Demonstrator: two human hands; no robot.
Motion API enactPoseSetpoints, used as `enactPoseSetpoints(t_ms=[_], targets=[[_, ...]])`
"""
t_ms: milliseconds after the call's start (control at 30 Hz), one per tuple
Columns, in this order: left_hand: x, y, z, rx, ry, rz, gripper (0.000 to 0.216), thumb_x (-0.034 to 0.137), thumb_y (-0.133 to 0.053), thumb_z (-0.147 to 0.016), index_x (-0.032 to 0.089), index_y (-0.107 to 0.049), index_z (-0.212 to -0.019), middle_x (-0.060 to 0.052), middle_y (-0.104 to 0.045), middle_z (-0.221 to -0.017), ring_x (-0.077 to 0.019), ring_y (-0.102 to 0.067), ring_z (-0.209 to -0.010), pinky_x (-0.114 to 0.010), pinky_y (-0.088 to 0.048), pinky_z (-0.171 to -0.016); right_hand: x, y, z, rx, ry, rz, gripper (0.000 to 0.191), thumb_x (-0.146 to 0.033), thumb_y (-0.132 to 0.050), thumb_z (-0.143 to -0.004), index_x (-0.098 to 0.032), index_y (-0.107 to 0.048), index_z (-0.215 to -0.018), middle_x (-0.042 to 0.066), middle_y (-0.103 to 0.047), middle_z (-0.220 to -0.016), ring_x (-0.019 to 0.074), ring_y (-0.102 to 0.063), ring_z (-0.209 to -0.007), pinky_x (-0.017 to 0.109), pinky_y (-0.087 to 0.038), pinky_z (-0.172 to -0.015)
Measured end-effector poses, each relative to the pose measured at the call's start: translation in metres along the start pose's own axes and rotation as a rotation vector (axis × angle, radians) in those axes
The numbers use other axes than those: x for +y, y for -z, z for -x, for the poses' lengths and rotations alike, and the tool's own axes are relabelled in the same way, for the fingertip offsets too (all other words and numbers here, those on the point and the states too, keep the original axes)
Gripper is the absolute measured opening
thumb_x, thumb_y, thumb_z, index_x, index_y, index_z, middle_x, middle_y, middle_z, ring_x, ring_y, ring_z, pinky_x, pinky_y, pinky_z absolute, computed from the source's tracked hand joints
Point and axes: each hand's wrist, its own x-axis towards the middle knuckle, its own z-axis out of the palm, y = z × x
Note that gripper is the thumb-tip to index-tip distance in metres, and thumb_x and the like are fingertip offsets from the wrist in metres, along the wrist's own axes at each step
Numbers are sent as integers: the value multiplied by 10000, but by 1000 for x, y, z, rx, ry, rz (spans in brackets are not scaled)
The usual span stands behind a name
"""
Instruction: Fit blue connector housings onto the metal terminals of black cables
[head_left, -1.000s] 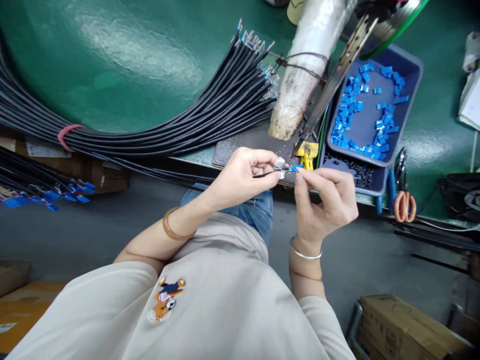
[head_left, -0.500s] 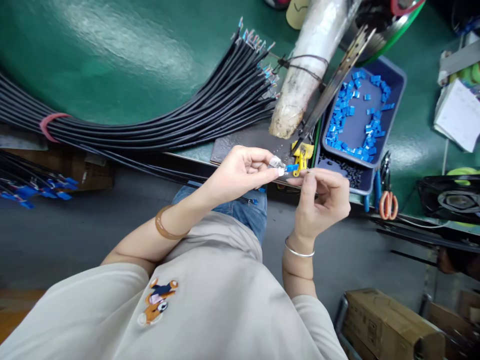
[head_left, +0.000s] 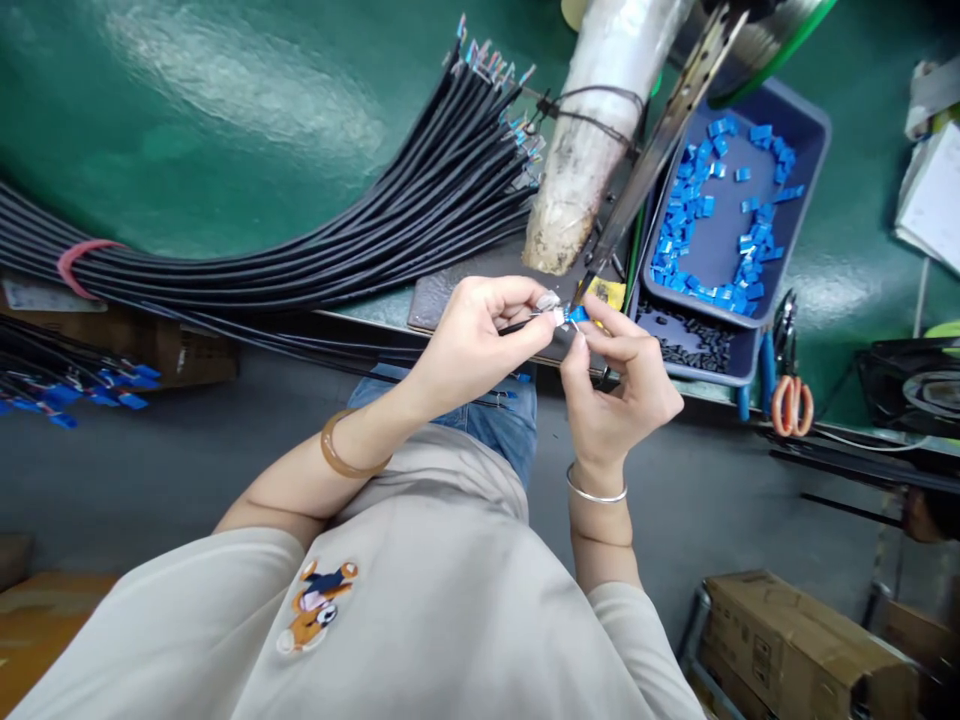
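Note:
Pinched in my left hand [head_left: 495, 325] is the stripped end of a black cable, with a small blue connector [head_left: 577, 315] at its tip and some whitish stuff on the fingertips. My right hand [head_left: 619, 370] meets it from the other side, thumb and index finger closed about the connector's far end. A thin pale wire shows by the right thumb; its end is hard to make out. Just behind the fingers, a yellow tool or fixture [head_left: 606, 292] is partly covered by the right hand.
A thick bundle of black cables [head_left: 322, 265] curves along the green bench [head_left: 247, 110]. A wrapped post [head_left: 581, 150] and a metal bar [head_left: 652, 150] slant over the work spot. To the right are a bin of blue connectors [head_left: 806, 200], a bin of black parts [head_left: 739, 365] and orange-handled scissors [head_left: 792, 405].
My right hand has moved left and up, and its fingers have come onto the blue connector. It now hides more of the yellow piece. My left hand keeps its pinch.

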Motion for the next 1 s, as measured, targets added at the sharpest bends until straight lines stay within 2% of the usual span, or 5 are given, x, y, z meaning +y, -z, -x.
enactPoseSetpoints(t_ms=[200, 333, 533, 733, 1000], targets=[[7, 0, -2, 30, -31, -41, 140, 194, -657, -798, 150, -604, -676, 12, -549, -610, -56, -490, -550, -168, -415, -509, -3, 1, -8, -15, 0, -7, 26, -208, -583, -885, -232, -575, -891, 54, -728, -1119, 199, -746, -898, 382, -654, -749], [8, 3, 0, -5, -29, -70, 129, 196, -638, -818, 146, -620, -700, 12, -544, -616, -48, -459, -534, -172, -383, -495, -4, 4, -8, -43, 26, -58, 46, -187, -588, -878, -230, -577, -883, 45, -718, -1150, 197, -738, -954, 379, -636, -825], [5, 6, 4, -55, 8, -102, 157, 233, -634, -834, 148, -624, -702, 5, -536, -625, -48, -424, -525, -183, -343, -478, -5, 7, -4, -42, 52, 36, 65, -173, -593, -872, -232, -568, -876, 27, -740, -1112, 161, -747, -864, 298, -630, -735], [4, 3, 2, -42, 10, -74, 156, 249, -644, -828, 149, -633, -710, 1, -550, -620, -57, -465, -533, -177, -360, -469, -7, 6, -8, -42, 39, 59, 82, -158, -615, -850, -227, -571, -853, 26, -752, -1074, 166, -750, -833, 297, -636, -695], [5, 4, 0, -13, -14, -36, 117, 219, -645, -825, 146, -652, -733, -2, -575, -633, -57, -492, -539, -173, -398, -484, -10, 9, -14, -65, 49, 25, 75, -175, -569, -871, -228, -541, -825, 41, -730, -1127, 195, -748, -903, 352, -643, -756]])
